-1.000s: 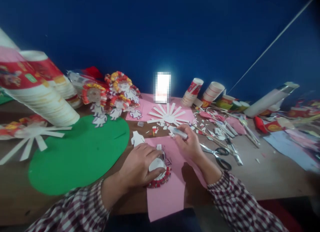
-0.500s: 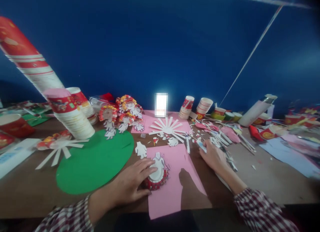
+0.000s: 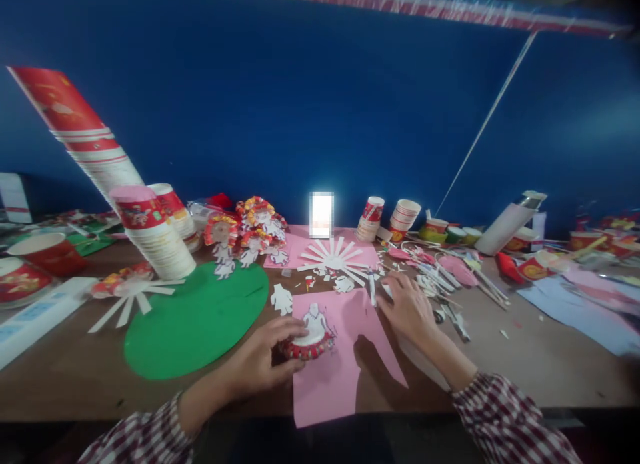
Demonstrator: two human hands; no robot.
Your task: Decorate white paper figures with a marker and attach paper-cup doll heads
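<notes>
Two hands, head view. Left hand [image 3: 263,364] pinches paper-cup figure [image 3: 311,337] at rim; figure sits on pink sheet [image 3: 335,384]. Right hand [image 3: 407,311] flat, palm down, fingers spread, at sheet's right edge. Green disc [image 3: 197,321] lies left of sheet.

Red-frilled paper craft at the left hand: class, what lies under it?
A pink paper sheet lies under the craft, on the brown table. The left hand grips the craft's left side, so whatever sits beneath that edge is hidden.
</notes>
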